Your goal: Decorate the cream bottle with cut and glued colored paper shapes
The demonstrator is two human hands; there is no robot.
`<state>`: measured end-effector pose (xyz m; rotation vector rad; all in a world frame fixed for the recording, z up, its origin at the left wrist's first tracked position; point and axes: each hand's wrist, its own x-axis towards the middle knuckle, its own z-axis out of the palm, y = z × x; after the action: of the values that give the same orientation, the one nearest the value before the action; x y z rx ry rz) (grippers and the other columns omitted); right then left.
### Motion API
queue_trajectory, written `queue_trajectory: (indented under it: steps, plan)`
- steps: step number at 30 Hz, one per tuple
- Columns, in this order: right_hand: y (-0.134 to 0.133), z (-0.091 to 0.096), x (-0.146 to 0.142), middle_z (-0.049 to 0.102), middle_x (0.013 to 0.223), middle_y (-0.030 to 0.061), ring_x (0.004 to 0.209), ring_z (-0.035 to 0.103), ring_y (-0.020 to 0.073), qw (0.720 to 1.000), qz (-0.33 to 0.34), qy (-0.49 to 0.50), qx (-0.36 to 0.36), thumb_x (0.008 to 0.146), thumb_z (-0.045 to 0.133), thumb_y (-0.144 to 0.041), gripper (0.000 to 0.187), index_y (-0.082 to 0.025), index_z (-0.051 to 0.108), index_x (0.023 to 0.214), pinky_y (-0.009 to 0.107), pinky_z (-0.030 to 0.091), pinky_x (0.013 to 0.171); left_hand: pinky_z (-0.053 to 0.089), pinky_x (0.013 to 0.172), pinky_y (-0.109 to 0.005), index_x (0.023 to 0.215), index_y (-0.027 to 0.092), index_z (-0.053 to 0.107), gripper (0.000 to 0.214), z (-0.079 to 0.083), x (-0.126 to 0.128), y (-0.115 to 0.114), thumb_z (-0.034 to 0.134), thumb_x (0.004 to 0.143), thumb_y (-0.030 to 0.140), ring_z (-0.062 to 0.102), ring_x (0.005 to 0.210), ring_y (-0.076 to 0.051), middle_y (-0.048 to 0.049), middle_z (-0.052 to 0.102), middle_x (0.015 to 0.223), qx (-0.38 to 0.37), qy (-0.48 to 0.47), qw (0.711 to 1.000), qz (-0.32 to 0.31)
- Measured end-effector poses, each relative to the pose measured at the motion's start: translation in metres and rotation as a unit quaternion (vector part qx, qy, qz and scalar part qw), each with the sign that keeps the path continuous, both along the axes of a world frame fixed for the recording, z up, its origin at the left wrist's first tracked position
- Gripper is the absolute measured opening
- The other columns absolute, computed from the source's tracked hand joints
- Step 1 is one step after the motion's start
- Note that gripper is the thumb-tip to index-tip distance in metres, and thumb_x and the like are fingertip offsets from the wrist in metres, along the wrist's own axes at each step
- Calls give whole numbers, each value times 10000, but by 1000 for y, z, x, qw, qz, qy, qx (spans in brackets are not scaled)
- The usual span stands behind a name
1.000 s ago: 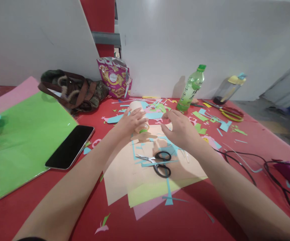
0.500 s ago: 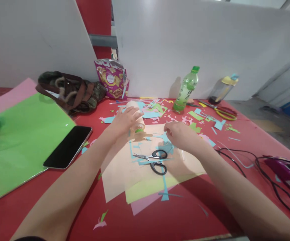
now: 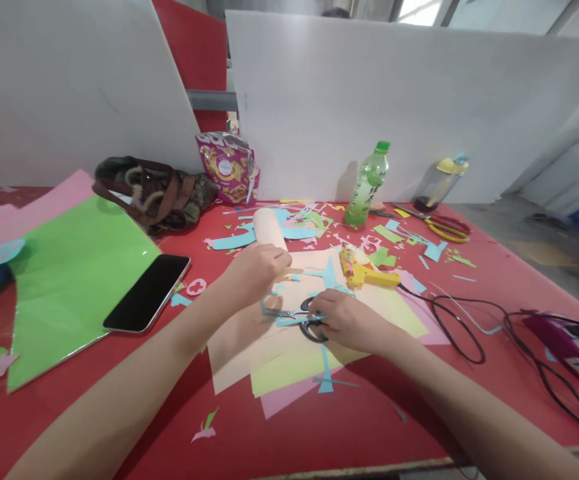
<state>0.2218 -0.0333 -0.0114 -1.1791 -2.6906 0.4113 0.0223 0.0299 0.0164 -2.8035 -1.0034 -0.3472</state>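
Observation:
My right hand is closed over the black handles of the scissors, which lie on the stacked paper with blades pointing left. My left hand has its fingers curled together just in front of a cream paper roll; whatever is in the fingers is hidden. Beyond my right hand, a yellow glue gun lies on the paper with its cord trailing right. Blue paper strips lie around the scissors, over the cream sheet.
A phone and green sheets lie to the left. At the back stand a bag, a snack packet, a green bottle and a yellow-lidded bottle. Red-and-yellow scissors and a purple power strip are right.
My right hand has come down and toward me onto the scissors, uncovering the glue gun. My left hand has moved nearer, off the roll, and its fingers have curled in.

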Motion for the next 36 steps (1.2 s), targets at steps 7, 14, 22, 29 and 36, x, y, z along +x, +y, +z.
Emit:
queue_trajectory:
  steps: [7,14,22,29,36]
  plan:
    - [-4,-9,0,588,801,68,768,494,167,999,7,45,22,612,438,27,280,-148,554,797,265,398,687,433,648,-294,780,147,584,200,-40,-26,-24,409,720,69,558,727,-181,-67,625,753,2,-65,998,12]
    - [1,-9,6,572,711,50,718,481,166,996,-67,51,42,616,472,-5,169,-162,513,667,259,372,647,432,714,-309,784,170,559,216,-58,-54,-27,343,798,179,536,773,-180,-68,598,800,-30,-71,992,105]
    - [-4,-4,4,552,671,46,653,508,182,957,-287,-37,16,690,505,-190,17,-177,493,689,242,315,532,397,697,-371,948,149,523,365,-57,-50,-31,381,782,441,483,868,-269,-117,516,890,-73,-23,976,202]
    - [-5,-9,2,557,857,129,793,521,227,958,-271,-31,83,800,426,-268,157,-148,524,777,325,387,688,392,651,-331,988,129,496,415,-58,-51,-30,354,799,470,487,797,-243,-108,494,858,-86,5,974,208]
    - [-21,2,-7,477,1137,129,1085,372,256,997,46,8,63,726,526,-440,376,-172,518,991,396,303,875,367,665,-364,1046,163,490,393,-58,-55,-28,299,833,432,468,863,-278,-131,503,1014,-38,61,966,250]
